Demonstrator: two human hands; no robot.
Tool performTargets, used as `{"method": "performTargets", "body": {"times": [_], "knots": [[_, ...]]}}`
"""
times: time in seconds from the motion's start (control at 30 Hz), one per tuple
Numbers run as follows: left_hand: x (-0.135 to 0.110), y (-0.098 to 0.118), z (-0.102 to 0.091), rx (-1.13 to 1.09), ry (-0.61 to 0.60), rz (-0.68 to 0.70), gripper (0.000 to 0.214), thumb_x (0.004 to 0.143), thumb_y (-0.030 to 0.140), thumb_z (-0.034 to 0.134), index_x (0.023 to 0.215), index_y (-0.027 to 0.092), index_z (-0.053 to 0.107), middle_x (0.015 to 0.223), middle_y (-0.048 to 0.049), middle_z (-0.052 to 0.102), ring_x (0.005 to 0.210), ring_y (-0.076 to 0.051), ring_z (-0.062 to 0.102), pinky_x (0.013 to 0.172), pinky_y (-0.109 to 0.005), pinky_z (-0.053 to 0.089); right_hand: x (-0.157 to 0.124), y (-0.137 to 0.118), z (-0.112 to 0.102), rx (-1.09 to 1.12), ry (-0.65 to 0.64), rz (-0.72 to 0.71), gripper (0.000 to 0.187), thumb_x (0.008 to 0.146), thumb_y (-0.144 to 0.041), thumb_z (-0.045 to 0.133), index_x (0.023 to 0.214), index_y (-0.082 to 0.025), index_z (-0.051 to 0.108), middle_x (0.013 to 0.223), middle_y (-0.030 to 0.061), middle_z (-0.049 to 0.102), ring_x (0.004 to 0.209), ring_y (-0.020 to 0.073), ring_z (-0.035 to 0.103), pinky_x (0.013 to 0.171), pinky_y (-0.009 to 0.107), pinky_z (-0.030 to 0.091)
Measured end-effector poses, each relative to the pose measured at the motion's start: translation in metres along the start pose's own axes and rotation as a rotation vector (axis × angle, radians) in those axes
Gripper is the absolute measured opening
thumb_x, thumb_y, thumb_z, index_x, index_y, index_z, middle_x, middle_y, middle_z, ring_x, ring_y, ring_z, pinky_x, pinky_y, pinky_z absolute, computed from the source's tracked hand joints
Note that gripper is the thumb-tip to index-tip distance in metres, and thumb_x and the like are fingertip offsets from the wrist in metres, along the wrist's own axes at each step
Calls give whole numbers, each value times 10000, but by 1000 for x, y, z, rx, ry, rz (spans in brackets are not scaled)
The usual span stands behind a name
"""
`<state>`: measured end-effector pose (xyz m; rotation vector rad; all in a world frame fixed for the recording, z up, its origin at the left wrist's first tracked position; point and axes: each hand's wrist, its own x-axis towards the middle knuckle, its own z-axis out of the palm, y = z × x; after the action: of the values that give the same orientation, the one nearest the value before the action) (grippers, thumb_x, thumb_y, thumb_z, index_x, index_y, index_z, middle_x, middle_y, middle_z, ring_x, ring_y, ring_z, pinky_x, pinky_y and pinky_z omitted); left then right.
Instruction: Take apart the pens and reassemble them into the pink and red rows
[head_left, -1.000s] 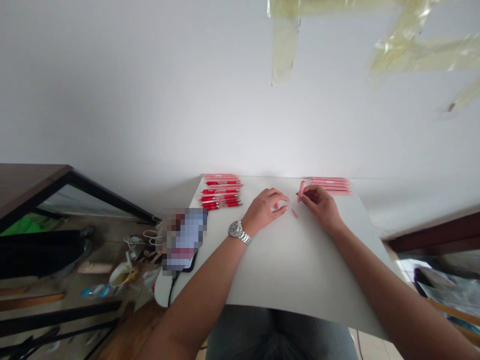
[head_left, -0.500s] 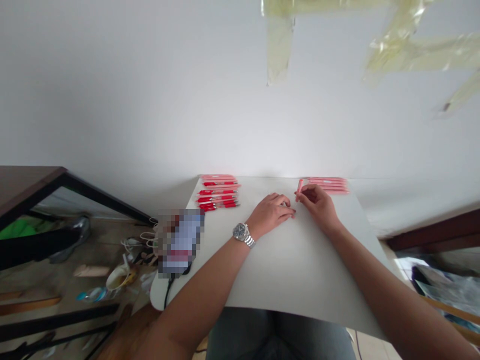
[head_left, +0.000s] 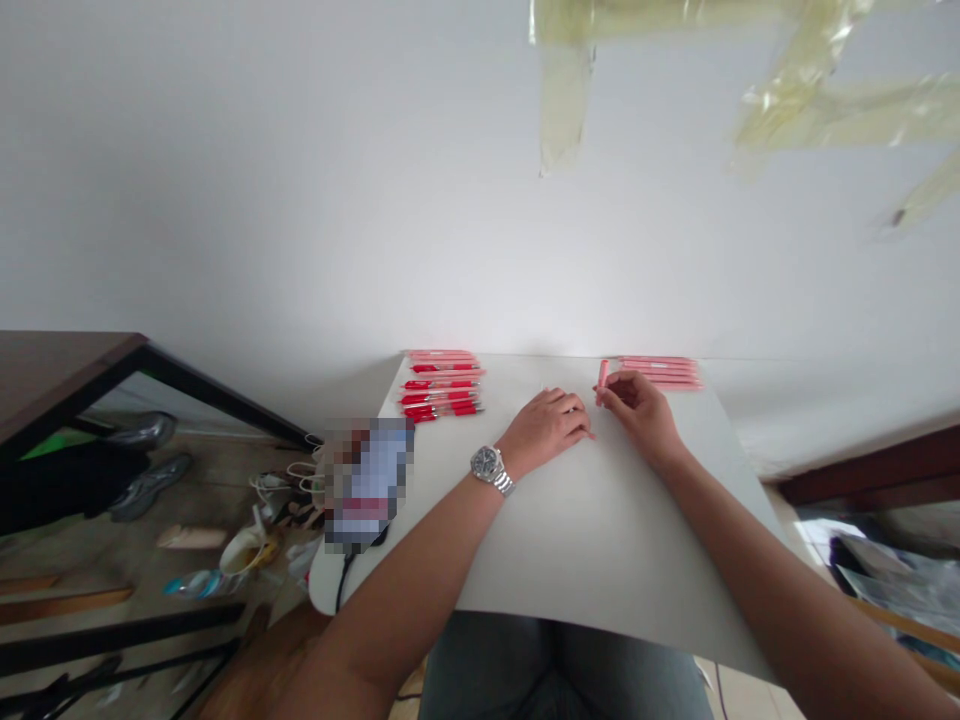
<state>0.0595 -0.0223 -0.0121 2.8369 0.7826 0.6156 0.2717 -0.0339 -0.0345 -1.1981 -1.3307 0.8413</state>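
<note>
My right hand (head_left: 636, 404) pinches a slim pink pen (head_left: 603, 375) between thumb and fingers, its visible end pointing up. Beside it, over the white table (head_left: 585, 530), my left hand (head_left: 549, 428) is closed with fingers curled down; what they hold, if anything, is mostly hidden. A silver watch (head_left: 487, 463) is on my left wrist. Several similar pink pens (head_left: 664, 372) lie side by side just behind my right hand. At the table's far left, a stack of red pens (head_left: 442, 398) and pink pens (head_left: 442, 356) lies in parallel rows.
A blurred-out phone (head_left: 367, 485) with a black cable lies on the table's left edge. A wall (head_left: 420, 200) with yellowed tape (head_left: 566, 100) rises behind the table. To the left are a dark desk (head_left: 67, 360), a person's shoes (head_left: 150, 485) and a bottle (head_left: 199, 584) on the floor.
My left hand's fingers have drawn together and curled downward. My right hand keeps its pinch on the pink pen with little movement. The view has shifted slightly, and another shoe shows at left.
</note>
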Motion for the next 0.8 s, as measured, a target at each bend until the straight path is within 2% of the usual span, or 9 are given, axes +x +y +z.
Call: {"method": "performTargets", "body": {"times": [0.17, 0.3, 0.43, 0.63, 0.73, 0.8], "knots": [[-1, 2, 2, 51, -4, 4, 225, 1028, 379, 561, 985, 204, 695, 1063, -68, 658, 1013, -234, 559, 995, -415, 431, 1, 2, -1, 6, -13, 4, 426, 832, -570, 792, 1009, -229, 610, 847, 41, 725, 787, 198, 716, 758, 345, 580], [-2, 2, 3, 37, 42, -38, 234, 1058, 362, 496, 1017, 192, 651, 1079, -78, 647, 1026, -239, 560, 998, -419, 432, 0, 1, -2, 24, -21, 4, 417, 834, -560, 795, 1010, -229, 610, 846, 34, 716, 782, 193, 708, 763, 344, 576], [-5, -5, -1, -110, 199, -162, 215, 1082, 339, 438, 1080, 193, 595, 1118, -84, 664, 1013, -225, 581, 945, -396, 450, -1, -2, -1, 25, -23, 5, 424, 830, -568, 796, 1007, -228, 614, 861, 38, 711, 779, 191, 701, 754, 345, 580], [-9, -16, 0, -455, 396, -365, 182, 1085, 367, 434, 1078, 224, 547, 756, 4, 656, 858, -192, 644, 904, -358, 481, -2, 0, 0, -11, -37, -2, 422, 842, -582, 777, 1019, -234, 616, 862, 42, 710, 781, 196, 701, 741, 348, 585], [-10, -18, -1, -547, 474, -413, 188, 1076, 372, 460, 1159, 232, 553, 806, 2, 683, 853, -173, 665, 890, -340, 500, -3, 3, 0, -60, -46, -15, 397, 860, -575, 760, 1024, -242, 620, 874, 42, 716, 797, 199, 707, 763, 355, 583], [-10, -19, -3, -560, 503, -411, 249, 1072, 370, 462, 1257, 240, 568, 888, -21, 704, 918, -178, 683, 902, -344, 511, -4, 3, 0, -98, -59, -26, 374, 875, -568, 745, 1025, -246, 628, 902, 46, 722, 819, 202, 710, 787, 364, 584]]}}
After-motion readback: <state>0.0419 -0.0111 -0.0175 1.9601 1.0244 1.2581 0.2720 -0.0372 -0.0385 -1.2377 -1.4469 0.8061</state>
